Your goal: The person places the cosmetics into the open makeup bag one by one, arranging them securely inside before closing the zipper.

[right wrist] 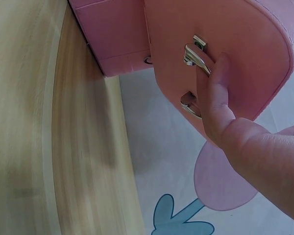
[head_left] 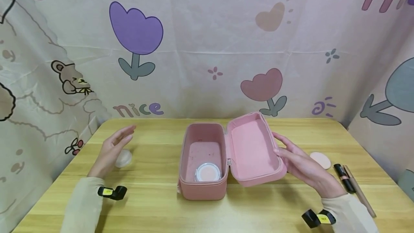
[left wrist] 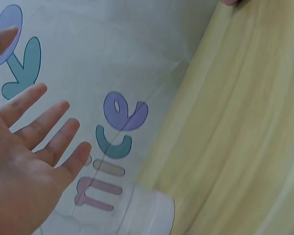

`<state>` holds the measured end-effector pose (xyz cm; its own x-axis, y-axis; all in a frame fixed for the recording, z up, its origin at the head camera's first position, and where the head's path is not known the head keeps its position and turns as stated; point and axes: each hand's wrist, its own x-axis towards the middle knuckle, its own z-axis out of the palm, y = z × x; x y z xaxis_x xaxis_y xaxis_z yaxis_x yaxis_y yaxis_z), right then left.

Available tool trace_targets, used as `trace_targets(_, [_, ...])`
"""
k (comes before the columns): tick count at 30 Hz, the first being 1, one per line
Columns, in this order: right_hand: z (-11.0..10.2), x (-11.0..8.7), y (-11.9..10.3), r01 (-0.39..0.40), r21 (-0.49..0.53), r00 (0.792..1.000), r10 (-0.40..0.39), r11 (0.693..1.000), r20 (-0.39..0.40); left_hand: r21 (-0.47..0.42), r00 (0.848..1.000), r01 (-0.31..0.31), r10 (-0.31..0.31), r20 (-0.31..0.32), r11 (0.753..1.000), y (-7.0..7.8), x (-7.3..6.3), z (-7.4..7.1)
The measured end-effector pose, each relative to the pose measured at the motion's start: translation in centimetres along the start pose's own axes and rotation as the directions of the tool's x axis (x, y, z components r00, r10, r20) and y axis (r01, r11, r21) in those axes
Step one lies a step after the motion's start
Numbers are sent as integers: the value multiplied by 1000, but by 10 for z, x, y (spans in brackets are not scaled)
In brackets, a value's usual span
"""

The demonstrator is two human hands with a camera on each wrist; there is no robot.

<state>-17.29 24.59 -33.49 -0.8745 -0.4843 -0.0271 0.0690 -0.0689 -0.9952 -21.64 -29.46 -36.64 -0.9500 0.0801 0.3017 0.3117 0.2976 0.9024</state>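
Note:
A pink zippered case (head_left: 203,191) stands on the table with its lid (head_left: 253,146) swung out to the right. My right hand (head_left: 302,164) grips the lid's right edge. In the right wrist view, a finger lies on the lid's outer face (right wrist: 255,63), beside metal handle fittings (right wrist: 198,58). Inside the case, near its front wall, sits a round container (head_left: 208,172) with a clear rim and pale centre. My left hand (head_left: 111,150) is raised with fingers extended and holds nothing, as its palm (left wrist: 19,171) shows. Beside it stands a round whitish jar (head_left: 124,158), partly hidden by the hand.
On the right side of the wooden table (head_left: 148,204) lie a pale round pad (head_left: 320,160), a dark tube with a pink band (head_left: 344,178) and a thin brown stick (head_left: 359,191). A patterned cloth (head_left: 200,28) hangs behind the table and along its sides.

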Motion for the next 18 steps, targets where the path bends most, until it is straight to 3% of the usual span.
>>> trace_targets(7, [0, 0, 0, 9, 12, 1000, -9, 1000, 9, -37, 1000, -8, 8, -12, 999, -8, -6, -9])
trace_targets(12, [1, 1, 1, 10, 18, 1000, -10, 1000, 9, -98, 1000, -16, 18, 19, 995, -18, -9, -14])
trace_targets(18, [0, 1, 1, 13, 24, 1000, -13, 1000, 11, -139, 998, 52, -47, 36, 989, -26, -12, -21])
